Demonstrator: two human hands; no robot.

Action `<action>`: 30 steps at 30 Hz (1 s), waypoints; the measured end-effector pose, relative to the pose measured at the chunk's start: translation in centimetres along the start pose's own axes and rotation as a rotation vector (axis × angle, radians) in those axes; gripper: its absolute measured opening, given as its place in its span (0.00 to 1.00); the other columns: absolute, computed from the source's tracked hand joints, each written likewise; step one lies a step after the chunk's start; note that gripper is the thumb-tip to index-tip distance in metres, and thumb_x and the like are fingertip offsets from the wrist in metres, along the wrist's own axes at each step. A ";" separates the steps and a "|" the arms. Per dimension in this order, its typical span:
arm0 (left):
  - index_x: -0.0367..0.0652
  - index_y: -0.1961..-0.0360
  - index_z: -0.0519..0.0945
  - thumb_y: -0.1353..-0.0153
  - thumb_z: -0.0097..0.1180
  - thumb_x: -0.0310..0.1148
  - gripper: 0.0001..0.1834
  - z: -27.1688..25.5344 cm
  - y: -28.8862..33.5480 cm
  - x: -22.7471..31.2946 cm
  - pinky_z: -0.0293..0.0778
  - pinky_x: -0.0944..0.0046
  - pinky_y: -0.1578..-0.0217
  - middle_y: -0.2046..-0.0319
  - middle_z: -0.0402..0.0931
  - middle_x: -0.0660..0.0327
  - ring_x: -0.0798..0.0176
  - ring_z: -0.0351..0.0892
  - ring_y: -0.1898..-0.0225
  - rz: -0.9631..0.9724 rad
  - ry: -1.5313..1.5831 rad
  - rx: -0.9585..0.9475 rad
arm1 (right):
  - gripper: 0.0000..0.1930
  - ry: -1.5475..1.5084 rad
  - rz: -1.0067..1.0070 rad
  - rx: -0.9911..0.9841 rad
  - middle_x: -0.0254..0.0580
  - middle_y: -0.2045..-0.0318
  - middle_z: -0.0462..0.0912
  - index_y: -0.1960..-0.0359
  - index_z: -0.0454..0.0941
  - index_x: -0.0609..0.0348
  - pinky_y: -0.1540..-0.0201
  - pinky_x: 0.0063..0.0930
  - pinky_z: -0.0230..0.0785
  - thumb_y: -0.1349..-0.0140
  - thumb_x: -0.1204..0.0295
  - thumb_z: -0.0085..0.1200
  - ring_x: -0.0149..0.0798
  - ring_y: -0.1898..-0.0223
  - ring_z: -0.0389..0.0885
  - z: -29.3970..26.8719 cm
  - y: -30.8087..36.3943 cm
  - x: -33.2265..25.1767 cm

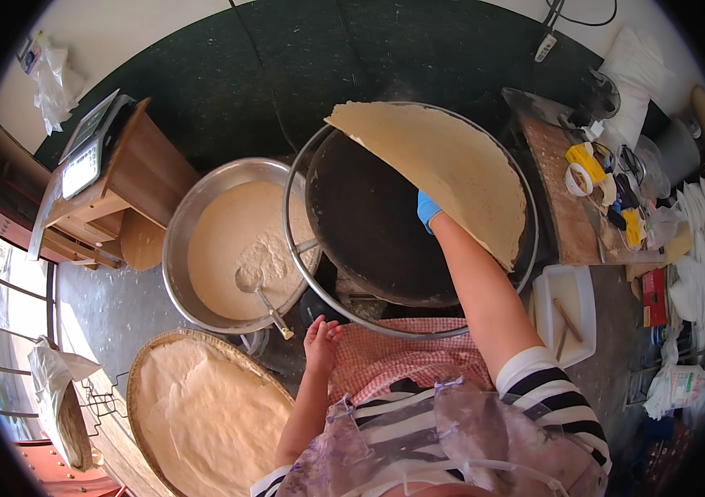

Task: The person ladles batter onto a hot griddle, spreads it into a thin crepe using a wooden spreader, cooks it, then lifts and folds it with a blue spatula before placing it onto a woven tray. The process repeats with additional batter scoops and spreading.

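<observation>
Where flatbread (464, 170) hides its fingers, blue-gloved right hand (428, 211), grip unclear

"What was worn on top?"

"A shirt (390, 411) with short sleeves (558, 401), banded black and white, and over it a see-through bib (481, 421) smudged with purple."

"And lower down?"

"A red-and-white checked cloth (406, 354) showed beyond the bib."

"What about the hands?"

"The right hand (427, 206) wore a blue glove (429, 213); the left hand (321, 344) was bare."
</observation>
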State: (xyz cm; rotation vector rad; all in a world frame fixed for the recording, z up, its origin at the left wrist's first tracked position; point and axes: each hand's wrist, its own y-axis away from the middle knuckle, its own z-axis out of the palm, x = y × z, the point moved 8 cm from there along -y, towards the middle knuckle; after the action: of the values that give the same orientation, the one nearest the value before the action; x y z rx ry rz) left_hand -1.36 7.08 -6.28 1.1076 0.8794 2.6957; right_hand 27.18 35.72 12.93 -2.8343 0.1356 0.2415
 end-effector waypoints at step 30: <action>0.45 0.61 0.72 0.55 0.51 0.27 0.17 28.8 1.9 3.6 0.72 0.57 0.67 0.71 0.76 0.57 0.53 0.76 0.68 1.135 -2.011 -0.696 | 0.22 -0.271 -0.107 -0.217 0.50 0.58 0.74 0.53 0.72 0.62 0.55 0.38 0.68 0.55 0.79 0.53 0.53 0.58 0.74 -13.1 25.2 7.6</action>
State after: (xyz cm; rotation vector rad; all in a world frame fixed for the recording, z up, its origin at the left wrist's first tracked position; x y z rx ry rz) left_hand 15.59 20.25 13.36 3.0238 -1.0801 0.4275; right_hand 33.70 7.33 16.83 -2.9730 -0.1063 0.6470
